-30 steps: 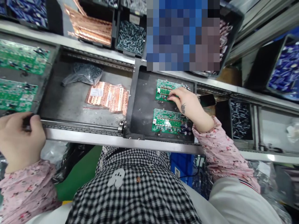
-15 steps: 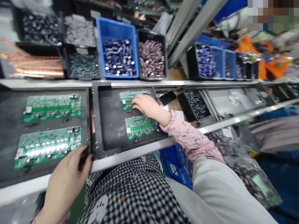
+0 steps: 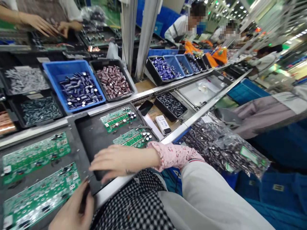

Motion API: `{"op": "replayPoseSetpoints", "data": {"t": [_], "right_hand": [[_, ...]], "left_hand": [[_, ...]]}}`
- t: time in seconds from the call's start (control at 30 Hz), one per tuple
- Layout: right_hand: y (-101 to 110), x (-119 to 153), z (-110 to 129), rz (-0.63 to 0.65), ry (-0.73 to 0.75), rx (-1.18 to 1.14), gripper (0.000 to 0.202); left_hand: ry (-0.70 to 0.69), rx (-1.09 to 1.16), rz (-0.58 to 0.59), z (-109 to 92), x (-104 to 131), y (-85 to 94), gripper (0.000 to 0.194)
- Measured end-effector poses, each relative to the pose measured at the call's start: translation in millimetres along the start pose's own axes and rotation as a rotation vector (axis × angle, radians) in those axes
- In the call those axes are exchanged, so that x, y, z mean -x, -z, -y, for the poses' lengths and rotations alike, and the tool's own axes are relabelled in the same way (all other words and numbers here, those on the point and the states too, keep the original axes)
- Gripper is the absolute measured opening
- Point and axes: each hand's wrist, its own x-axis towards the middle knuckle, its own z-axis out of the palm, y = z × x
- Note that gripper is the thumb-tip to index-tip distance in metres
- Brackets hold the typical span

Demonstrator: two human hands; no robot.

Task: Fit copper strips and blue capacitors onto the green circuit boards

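Note:
My right hand (image 3: 114, 161) reaches across the front left part of a black tray (image 3: 86, 134), fingers stretched out and palm down, with nothing visible in them. Two green circuit boards lie in that tray: a rear circuit board (image 3: 118, 119) and a front circuit board (image 3: 130, 137), the latter partly hidden behind my right forearm. My left hand (image 3: 74, 207) has its thumb and fingers around the right front corner of the neighbouring left tray (image 3: 54, 161). That tray carries two larger green boards, a back board (image 3: 35, 156) and a near board (image 3: 43, 195).
Behind the trays stand a blue bin (image 3: 79, 88) of blue capacitors and a black bin (image 3: 112, 80) of brown ones. Right of the trays are a phone (image 3: 145, 108), a white device (image 3: 163, 124) and a box of small dark parts (image 3: 171, 105). A co-worker's hands (image 3: 44, 25) work opposite.
My right hand has left the rear circuit board and come toward me and left, to the tray's front. My left hand stays by the tray corner. The view has swung right.

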Motion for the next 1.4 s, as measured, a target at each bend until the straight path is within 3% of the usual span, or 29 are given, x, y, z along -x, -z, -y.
{"op": "replayPoseSetpoints", "data": {"t": [0.07,0.17,0.27,0.43,0.53,0.63,0.7,0.8,0.83,0.87,0.93,1.03,1.1,1.23,1.4], "right_hand": [[-8.6,14.3,10.2,-0.004,0.043,-0.048,0.043],[-21.1,43.3,8.3,-0.030,-0.081,-0.072,0.030],[-26.6,79.1,-5.1,-0.175,-0.258,-0.042,0.018],[-19.0,141.1,-35.7,-0.360,-0.365,0.106,0.022],[-10.7,176.0,-54.6,-0.421,-0.542,0.234,0.024],[-4.6,203.7,-71.2,-0.490,-0.834,0.415,0.032],[-2.5,210.9,-79.6,-0.511,-0.999,0.450,0.028],[-2.1,193.4,-88.7,-0.544,-1.031,0.383,0.034],[-2.6,179.6,-91.2,-0.532,-1.000,0.352,0.042],[-3.5,162.7,-93.7,-0.509,-0.960,0.326,0.047],[-6.7,124.1,-99.4,-0.459,-0.848,0.266,0.048],[-15.8,71.9,-110.8,-0.502,-0.666,0.171,0.044],[-24.4,51.8,-119.2,-0.543,-0.605,0.116,0.041],[-38.8,49.6,-131.7,-0.586,-0.577,0.054,0.036],[-37.8,62.5,-138.7,-0.574,-0.696,-0.057,0.035]], "left_hand": [[-0.112,0.142,0.023,-25.6,-15.6,-4.9,0.021],[-0.226,0.320,0.106,-59.6,-33.0,-3.3,0.030],[-0.239,0.392,0.192,-68.0,-38.0,11.8,0.036],[-0.102,0.376,0.102,-34.6,-20.5,47.2,0.029],[-0.006,0.306,0.033,-8.9,-13.7,63.4,0.025],[0.035,0.235,-0.010,18.7,-29.1,76.2,0.023],[0.060,0.186,-0.037,40.8,-55.9,83.2,0.023],[0.120,0.082,-0.102,79.3,-118.2,90.9,0.030],[0.140,0.047,-0.133,92.6,-142.9,92.8,0.033],[0.159,0.020,-0.084,105.4,-168.4,94.3,0.036],[0.230,-0.011,-0.150,128.0,-219.1,95.9,0.034],[0.239,-0.098,-0.189,150.3,-286.3,93.8,0.034],[0.290,-0.150,-0.175,157.1,-321.6,90.4,0.029],[0.419,-0.173,-0.070,160.3,-367.5,84.3,0.025],[0.413,-0.224,0.013,161.9,-384.5,81.9,0.030]]}}
